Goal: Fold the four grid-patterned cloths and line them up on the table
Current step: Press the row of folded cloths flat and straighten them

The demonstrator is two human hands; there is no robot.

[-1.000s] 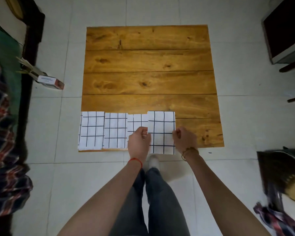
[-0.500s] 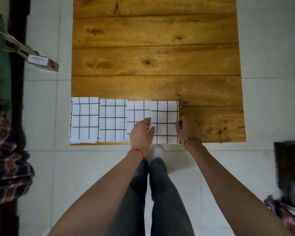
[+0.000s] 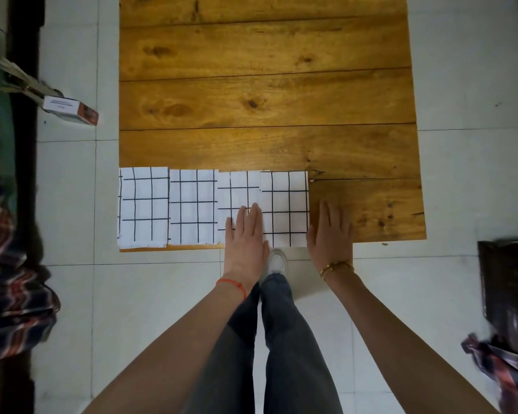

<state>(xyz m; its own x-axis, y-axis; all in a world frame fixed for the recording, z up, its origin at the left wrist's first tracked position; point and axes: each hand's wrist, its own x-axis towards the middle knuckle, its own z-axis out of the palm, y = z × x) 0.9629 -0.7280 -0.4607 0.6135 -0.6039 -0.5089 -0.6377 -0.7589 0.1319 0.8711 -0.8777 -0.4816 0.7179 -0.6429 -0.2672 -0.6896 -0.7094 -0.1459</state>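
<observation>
Four folded cloths (image 3: 213, 207) line the table (image 3: 266, 100) near edge; left hand (image 3: 245, 237) and right hand (image 3: 329, 231) lie flat, fingers straight.

Table (image 3: 266, 94) far edge cut off by top border. Left hand (image 3: 245, 237) hides near part of third cloth (image 3: 237, 189). Plaid fabric (image 3: 503, 369) at near right blurred, cropped. Box (image 3: 71, 110) print unreadable.

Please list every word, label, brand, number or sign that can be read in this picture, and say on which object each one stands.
No text can be read in this picture.
Small box on the floor left of the table: its white face bears dark printed lines, too small and blurred to read.
Four grid-patterned cloths: only black grid lines, no writing.
</observation>
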